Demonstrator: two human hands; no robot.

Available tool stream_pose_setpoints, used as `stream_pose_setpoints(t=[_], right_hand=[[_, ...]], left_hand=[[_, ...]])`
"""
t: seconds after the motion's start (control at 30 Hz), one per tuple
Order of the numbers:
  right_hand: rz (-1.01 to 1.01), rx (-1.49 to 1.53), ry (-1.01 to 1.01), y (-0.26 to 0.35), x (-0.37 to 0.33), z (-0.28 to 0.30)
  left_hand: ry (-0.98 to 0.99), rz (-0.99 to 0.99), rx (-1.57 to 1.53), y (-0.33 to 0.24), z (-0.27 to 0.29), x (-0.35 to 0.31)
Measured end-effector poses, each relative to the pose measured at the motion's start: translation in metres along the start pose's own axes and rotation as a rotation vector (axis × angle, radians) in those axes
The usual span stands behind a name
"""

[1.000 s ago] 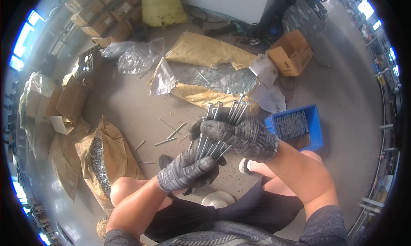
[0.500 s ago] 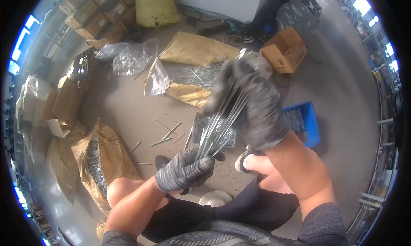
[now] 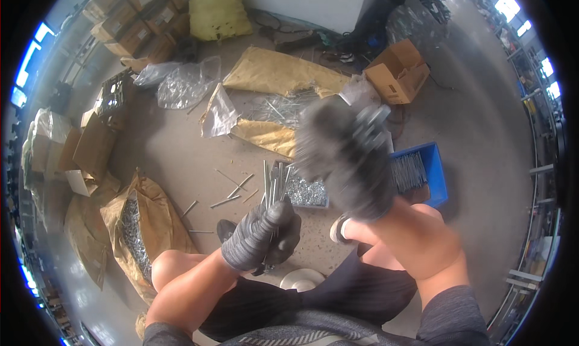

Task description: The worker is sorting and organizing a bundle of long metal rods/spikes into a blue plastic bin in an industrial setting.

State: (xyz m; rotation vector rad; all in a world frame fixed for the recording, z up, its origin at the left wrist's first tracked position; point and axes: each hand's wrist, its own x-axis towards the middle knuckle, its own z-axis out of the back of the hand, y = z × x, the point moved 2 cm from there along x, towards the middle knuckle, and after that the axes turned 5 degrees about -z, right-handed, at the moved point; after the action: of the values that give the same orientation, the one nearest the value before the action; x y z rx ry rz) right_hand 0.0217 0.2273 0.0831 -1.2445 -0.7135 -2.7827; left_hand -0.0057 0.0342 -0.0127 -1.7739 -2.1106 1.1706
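Observation:
In dark grey gloves, both my hands are raised over the floor. My left hand (image 3: 262,236) is closed around a bundle of thin metal rods (image 3: 275,183), their upper ends sticking up past the thumb. Higher and to the right, my right hand (image 3: 347,159) is blurred by motion. Shiny metal pieces (image 3: 372,126) show at its far side and seem gripped there; their full shape is smeared. Between the hands and lower down sits a tray of small shiny metal parts (image 3: 307,192). A blue bin (image 3: 439,174) beyond my right wrist holds a stack of rods (image 3: 409,172).
Ahead lies a torn brown sack (image 3: 283,69) with rods spilling out. Another open sack (image 3: 163,225) of metal parts is at left, near loose rods (image 3: 232,189). Cardboard boxes (image 3: 398,75) stand far right and left. A round white object (image 3: 301,278) sits between my legs.
The rods that stretched between both hands are now apart: a smaller, more upright bundle stays in my left hand. Shiny metal has appeared at the far side of my right hand.

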Motion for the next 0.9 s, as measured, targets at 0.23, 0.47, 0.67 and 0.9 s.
stream_pose_setpoints(t=[0.23,0.47,0.67,0.9], right_hand=[[0.321,0.680,0.415,0.042,-0.033,-0.058],[0.414,0.414,0.679,0.040,-0.042,-0.053],[-0.734,0.968,0.419,-0.007,-0.044,-0.057],[-0.842,1.346,0.943,0.010,-0.045,-0.073]], left_hand=[[-0.029,-0.446,0.784,0.035,0.057,0.005],[-0.222,-0.504,0.416,-0.004,0.023,-0.006],[-0.213,-0.216,-0.139,-0.022,0.029,0.005],[-0.106,-0.104,0.047,-0.017,-0.005,0.005]])
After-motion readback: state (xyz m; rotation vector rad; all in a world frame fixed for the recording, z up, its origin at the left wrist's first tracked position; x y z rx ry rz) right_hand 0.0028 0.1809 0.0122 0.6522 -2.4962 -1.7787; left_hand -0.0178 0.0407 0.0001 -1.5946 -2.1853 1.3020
